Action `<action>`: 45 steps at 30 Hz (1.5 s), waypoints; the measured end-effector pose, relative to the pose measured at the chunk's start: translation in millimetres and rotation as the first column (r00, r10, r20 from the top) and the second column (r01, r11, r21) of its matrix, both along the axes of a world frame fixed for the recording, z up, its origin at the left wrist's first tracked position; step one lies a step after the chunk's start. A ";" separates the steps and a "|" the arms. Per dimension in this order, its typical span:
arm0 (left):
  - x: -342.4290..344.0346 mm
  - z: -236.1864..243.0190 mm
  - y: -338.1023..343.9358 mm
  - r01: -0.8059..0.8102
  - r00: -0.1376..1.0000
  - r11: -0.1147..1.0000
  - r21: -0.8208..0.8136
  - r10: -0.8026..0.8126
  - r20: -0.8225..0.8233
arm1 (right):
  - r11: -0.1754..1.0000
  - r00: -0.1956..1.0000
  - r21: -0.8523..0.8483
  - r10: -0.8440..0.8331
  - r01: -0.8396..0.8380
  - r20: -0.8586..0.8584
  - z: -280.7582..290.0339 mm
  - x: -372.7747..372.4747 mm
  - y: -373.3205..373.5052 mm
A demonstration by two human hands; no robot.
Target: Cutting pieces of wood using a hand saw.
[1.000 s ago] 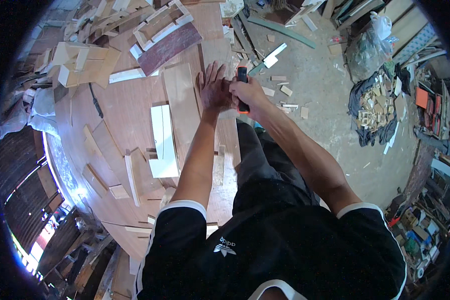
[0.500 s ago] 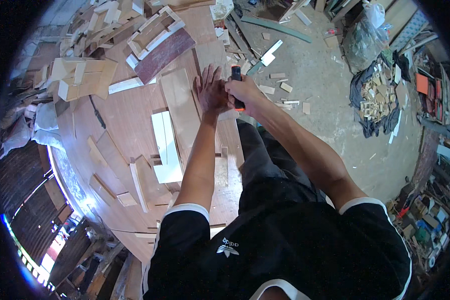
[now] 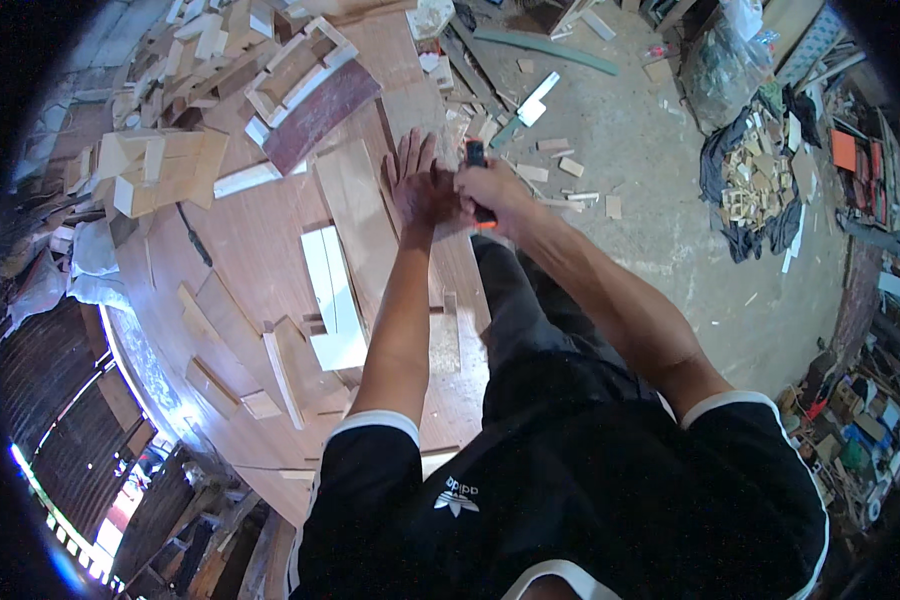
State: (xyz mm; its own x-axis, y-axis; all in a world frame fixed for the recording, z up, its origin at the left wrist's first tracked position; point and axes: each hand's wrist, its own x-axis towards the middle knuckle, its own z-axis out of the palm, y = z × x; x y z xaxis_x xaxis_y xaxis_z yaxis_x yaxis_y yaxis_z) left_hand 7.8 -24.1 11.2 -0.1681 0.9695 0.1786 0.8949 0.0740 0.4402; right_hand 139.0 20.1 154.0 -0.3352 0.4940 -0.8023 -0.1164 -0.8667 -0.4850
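Black-and-orange handled tool [image 3: 475,153] at the right edge of the brown wooden surface [image 3: 260,240]. My right grip [image 3: 490,188] is closed around it. My left grip [image 3: 425,190], just beside, is flattened, fingers extended, over a flat pale-brown wooden board [image 3: 415,105]. Left of my forearm: a white L-shaped piece [image 3: 335,300].

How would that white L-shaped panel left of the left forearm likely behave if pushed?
The white L-shaped panel is probably stiff, since its edges look straight. It would likely slide rather than tip, lying low on the wooden tabletop. Pushed at one end, it may swivel, given its lopsided outline.
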 end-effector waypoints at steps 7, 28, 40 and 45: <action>2.5 6.0 7.0 0.015 1.000 1.000 0.015 -0.016 0.005 | 1.000 1.000 0.018 0.004 -0.004 -0.022 24.4 7.8 13.0; 1.1 0.1 9.4 0.031 0.999 0.999 0.021 -0.032 0.041 | 0.995 0.997 0.080 -0.062 0.065 -0.042 -28.2 35.2 0.5; -0.3 3.9 9.6 0.036 0.999 0.999 -0.034 -0.038 -0.035 | 0.676 0.820 0.588 0.044 -0.445 0.570 8.9 108.3 -94.8; -6.3 3.4 15.5 0.084 0.984 0.992 -0.096 -0.098 -0.146 | 0.850 0.747 0.345 0.081 -0.397 0.660 40.8 118.4 -94.4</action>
State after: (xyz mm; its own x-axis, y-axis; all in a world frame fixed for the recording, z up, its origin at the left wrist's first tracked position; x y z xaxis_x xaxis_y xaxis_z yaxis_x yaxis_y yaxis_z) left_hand 1.5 -8.5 14.6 -0.0562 0.9927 0.1072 0.9549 0.0221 0.2960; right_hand 257.4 -74.3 194.8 -0.0182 0.8103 -0.5858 0.5163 -0.4941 -0.6995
